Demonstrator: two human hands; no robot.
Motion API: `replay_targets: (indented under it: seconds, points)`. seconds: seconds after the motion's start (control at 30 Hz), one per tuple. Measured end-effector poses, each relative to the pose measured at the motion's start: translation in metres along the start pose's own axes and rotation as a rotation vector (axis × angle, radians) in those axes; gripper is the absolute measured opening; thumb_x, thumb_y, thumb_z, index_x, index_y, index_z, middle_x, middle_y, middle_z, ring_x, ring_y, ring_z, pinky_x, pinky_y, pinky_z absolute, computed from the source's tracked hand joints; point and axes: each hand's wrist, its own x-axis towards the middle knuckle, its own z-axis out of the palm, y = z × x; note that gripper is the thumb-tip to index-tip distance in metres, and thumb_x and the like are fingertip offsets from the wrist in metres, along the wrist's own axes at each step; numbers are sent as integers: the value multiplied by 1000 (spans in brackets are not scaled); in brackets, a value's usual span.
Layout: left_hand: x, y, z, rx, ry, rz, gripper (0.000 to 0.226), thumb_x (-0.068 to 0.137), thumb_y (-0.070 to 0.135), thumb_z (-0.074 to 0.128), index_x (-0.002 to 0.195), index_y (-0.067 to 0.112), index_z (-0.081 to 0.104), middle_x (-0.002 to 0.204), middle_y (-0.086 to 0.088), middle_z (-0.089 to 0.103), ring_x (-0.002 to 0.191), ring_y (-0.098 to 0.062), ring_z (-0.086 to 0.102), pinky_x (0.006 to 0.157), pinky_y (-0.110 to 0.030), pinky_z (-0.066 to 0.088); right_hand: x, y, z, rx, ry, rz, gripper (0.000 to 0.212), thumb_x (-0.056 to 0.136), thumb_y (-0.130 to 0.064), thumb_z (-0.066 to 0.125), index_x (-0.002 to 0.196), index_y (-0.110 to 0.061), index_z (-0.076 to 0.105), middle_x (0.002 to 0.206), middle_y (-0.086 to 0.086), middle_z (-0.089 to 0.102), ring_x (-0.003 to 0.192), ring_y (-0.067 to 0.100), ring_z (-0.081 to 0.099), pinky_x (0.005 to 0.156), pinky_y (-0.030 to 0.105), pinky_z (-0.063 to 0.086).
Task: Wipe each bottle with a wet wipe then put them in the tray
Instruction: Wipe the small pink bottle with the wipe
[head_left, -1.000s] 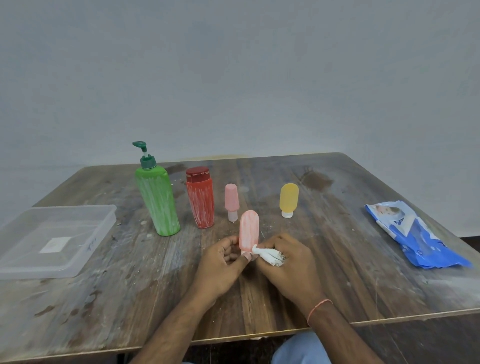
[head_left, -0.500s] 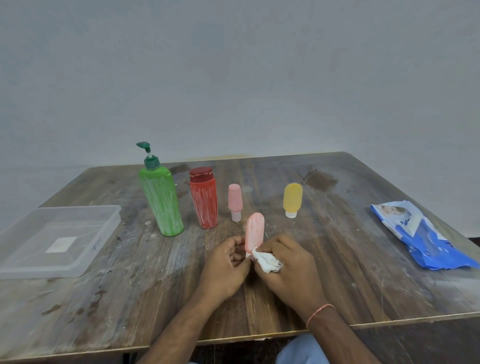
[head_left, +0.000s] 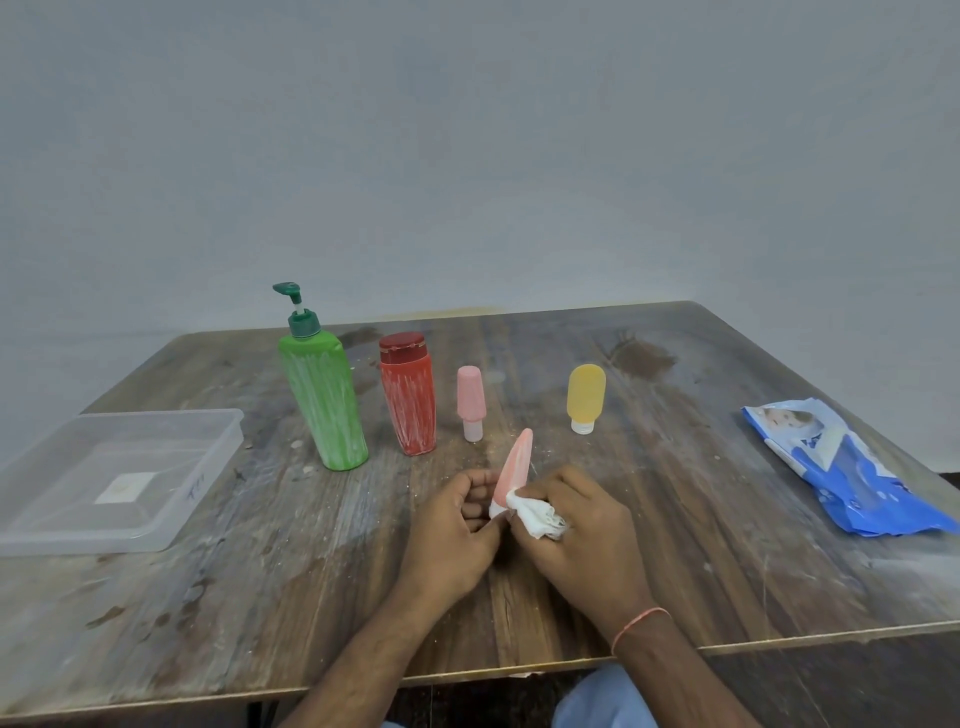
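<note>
My left hand (head_left: 457, 530) grips the lower end of a small salmon-pink bottle (head_left: 514, 470), which leans to the right near the table's middle. My right hand (head_left: 582, 530) pinches a crumpled white wet wipe (head_left: 535, 517) against the bottle's base. Behind them stand a green pump bottle (head_left: 324, 400), a red bottle (head_left: 408, 397), a small pink bottle (head_left: 471, 402) and a yellow bottle (head_left: 586, 397), all upright and streaked with white. A clear plastic tray (head_left: 213, 457) sits at the left with nothing in it.
A blue wet-wipe pack (head_left: 841, 467) lies at the table's right side. The wooden table (head_left: 727, 545) is stained and dusty, with its front edge close below my wrists. A plain grey wall stands behind.
The pink bottle has turned in my left hand and tilted right, now showing its narrow side. The wipe has stayed at its base.
</note>
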Motion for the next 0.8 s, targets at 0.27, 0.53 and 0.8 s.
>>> replay_targets:
  seconds: [0.27,0.53,0.8]
  points:
    - [0,-1,1,1,9,10,47,89,2,80,128,25,67,113,16,77,102,2,72,91,-25,61,0,0,0,16,30,25,15,86,-28,85,100,-24,83,91,-11,65,76,2,63,67,10,47]
    - [1,-3,1,7,5,21,46,89,8,81,128,28,67,114,18,77,104,1,73,90,-27,62,0,0,-1,54,39,64,19,84,-24,90,102,-26,84,91,-14,67,81,-3,63,70,5,44]
    - [0,-3,0,20,-4,32,46,90,7,81,124,34,66,115,19,76,104,2,72,89,-24,61,1,-2,-4,119,38,98,18,85,-35,85,102,-28,85,90,-15,69,82,0,67,70,7,45]
